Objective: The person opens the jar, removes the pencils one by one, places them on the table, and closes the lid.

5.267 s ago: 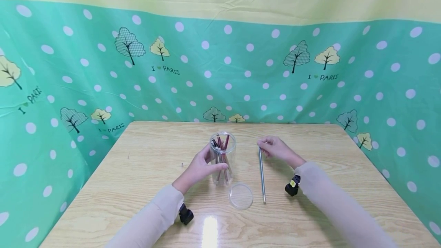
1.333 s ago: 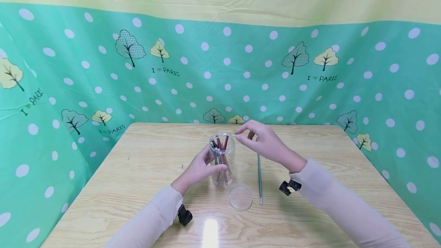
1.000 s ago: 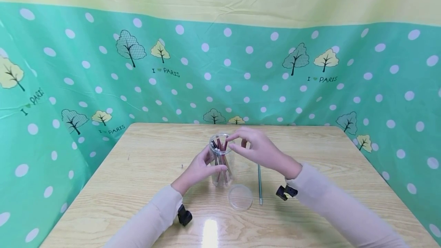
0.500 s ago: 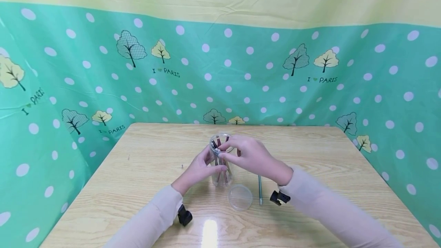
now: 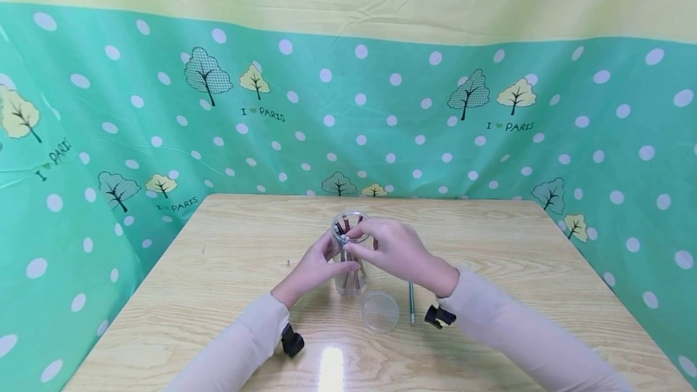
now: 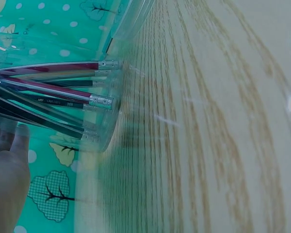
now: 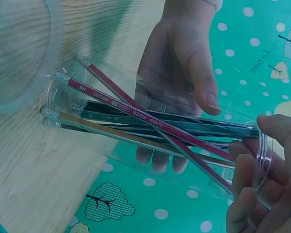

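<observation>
A clear plastic jar [image 5: 348,286] stands on the wooden table, holding several pencils [image 7: 131,111], red, dark and a gold one, with their ferrule ends down in it. My left hand [image 5: 320,264] grips the jar's side, its thumb in front and fingers behind. At the jar's mouth is my right hand [image 5: 392,247], thumb and index finger together on the top of a dark pencil [image 7: 233,128]; the exact contact is partly hidden. Just in front of the jar lies a round clear lid [image 5: 380,313]. A teal pencil [image 5: 412,307] lies right of it, partly under my right wrist.
The wooden table [image 5: 229,295] ends at a green dotted curtain [image 5: 305,107] behind and at the sides. A tiny object [image 5: 288,263] lies left of the jar. Black wrist cameras [image 5: 292,341] hang under both sleeves.
My right hand has left the teal pencil lying on the table and moved left to the jar's mouth, reaching in among the pencils. My left hand still holds the jar in place.
</observation>
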Tool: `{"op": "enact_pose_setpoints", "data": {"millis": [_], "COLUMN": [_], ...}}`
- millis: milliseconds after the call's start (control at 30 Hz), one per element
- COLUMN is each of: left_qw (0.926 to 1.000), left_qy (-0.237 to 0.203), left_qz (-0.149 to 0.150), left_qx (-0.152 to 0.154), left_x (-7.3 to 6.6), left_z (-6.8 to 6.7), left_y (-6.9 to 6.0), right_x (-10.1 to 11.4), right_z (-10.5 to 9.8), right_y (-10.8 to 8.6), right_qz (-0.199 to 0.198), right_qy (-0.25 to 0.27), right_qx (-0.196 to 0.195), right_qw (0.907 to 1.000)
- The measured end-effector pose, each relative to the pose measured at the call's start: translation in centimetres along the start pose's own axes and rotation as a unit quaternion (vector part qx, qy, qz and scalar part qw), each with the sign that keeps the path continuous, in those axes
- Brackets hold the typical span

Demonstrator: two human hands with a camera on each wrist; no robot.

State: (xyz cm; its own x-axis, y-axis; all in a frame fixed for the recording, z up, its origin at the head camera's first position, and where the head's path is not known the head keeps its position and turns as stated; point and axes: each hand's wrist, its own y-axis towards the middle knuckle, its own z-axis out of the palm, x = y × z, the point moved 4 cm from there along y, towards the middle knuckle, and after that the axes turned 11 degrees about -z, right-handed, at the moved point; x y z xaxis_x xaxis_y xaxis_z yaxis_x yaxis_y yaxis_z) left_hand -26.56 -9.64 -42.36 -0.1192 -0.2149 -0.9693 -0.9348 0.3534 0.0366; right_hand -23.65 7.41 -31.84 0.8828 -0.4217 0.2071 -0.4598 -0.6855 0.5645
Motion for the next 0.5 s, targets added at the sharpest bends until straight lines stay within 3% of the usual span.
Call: {"op": "enact_pose_setpoints", "data": {"millis": [500], "left_qw": [1.0], "left_qy": [-0.005], "left_qz": [-0.004], "left_qx": [0.004], "left_x": [0.16], "left_z": [-0.03], "left_y": [0.01], "right_x": [-0.05], "right_z": [-0.02], "right_y": [-0.02], "right_qz": [-0.006], "right_qy": [0.014], "right_qx": [-0.023], "right_qw": [0.9996]}}
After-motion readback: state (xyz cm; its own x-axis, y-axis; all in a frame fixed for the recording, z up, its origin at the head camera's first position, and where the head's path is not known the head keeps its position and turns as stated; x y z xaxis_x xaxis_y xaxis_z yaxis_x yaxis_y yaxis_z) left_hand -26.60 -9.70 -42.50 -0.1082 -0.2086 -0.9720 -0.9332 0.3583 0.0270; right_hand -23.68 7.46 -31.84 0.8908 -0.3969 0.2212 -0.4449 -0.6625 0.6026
